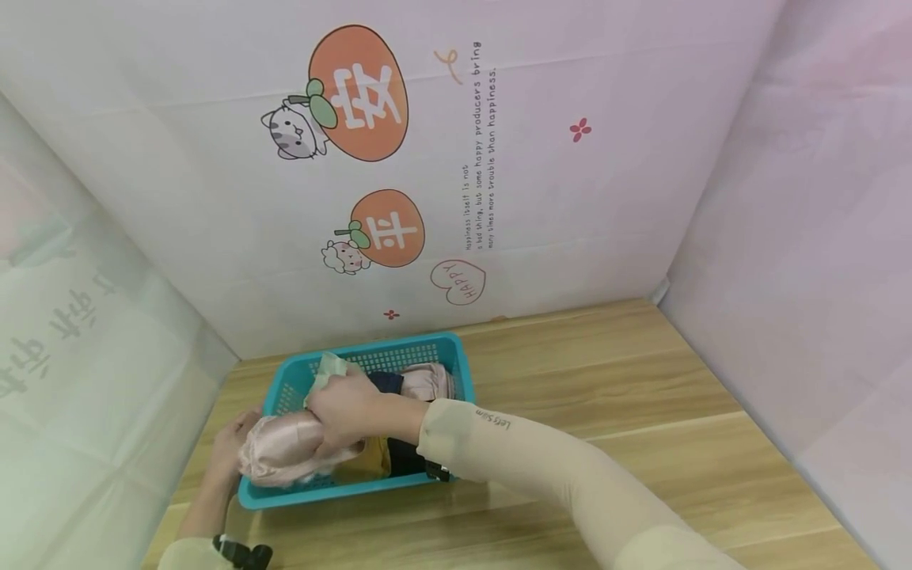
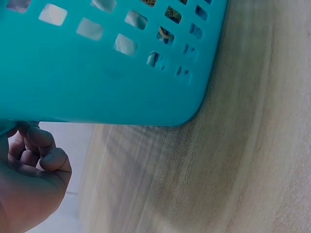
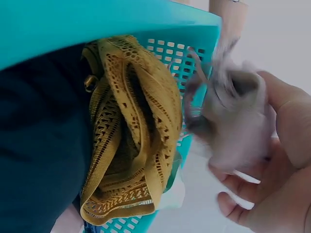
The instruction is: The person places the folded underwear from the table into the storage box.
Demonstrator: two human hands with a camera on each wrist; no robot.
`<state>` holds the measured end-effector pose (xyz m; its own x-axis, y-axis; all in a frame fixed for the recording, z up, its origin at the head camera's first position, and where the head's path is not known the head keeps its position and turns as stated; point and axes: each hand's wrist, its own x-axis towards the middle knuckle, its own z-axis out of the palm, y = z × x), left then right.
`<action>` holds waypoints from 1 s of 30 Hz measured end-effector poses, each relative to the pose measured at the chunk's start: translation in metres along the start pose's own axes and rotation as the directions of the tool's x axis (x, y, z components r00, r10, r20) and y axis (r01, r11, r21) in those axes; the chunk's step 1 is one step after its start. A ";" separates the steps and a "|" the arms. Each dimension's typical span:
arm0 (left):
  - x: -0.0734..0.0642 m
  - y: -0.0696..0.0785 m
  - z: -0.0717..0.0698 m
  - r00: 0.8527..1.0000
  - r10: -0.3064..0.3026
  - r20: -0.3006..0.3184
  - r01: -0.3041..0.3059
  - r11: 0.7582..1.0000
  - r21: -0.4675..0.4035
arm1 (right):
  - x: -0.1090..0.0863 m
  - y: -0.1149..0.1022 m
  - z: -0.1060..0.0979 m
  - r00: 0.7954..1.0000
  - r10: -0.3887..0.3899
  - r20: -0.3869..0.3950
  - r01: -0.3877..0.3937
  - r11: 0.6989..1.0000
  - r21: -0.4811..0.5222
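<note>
My right hand grips a folded pale pink satin bra with lacy edges, above the left end of a turquoise plastic basket. In the right wrist view, the pink bra looks blurred, with its straps hanging towards the basket. At the basket's left end, my left hand holds the rim. The left wrist view shows that hand with curled fingers at the basket's edge; part of its grip is hidden. Inside the basket lies a mustard lace bra beside dark navy fabric.
Another pale pink satin piece sits at the basket's back right, and a pale green piece shows at its back left. The basket stands on a wood-grain table. Printed white cloth walls enclose the back and sides.
</note>
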<state>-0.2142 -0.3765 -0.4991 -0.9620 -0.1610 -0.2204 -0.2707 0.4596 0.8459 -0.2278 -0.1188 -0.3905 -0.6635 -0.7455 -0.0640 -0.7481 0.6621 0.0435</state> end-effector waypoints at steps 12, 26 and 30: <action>0.002 0.001 0.005 0.999 0.019 -0.035 -0.019 1.000 -0.013 | -0.002 0.002 0.004 0.996 0.038 0.082 -0.038 0.999 -0.001; 0.001 0.003 0.002 0.999 -0.001 -0.053 0.003 0.999 0.036 | -0.028 0.039 0.010 1.000 -0.009 -0.010 0.010 0.991 0.132; 0.000 0.005 0.002 0.997 0.001 -0.077 0.004 0.999 0.054 | -0.034 0.050 0.012 1.000 -0.021 -0.015 0.023 0.987 0.160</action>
<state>-0.2157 -0.3730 -0.4961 -0.9566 -0.2278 -0.1817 -0.2756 0.5051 0.8179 -0.2423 -0.0594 -0.3977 -0.6479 -0.7601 -0.0500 -0.7518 0.6486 -0.1185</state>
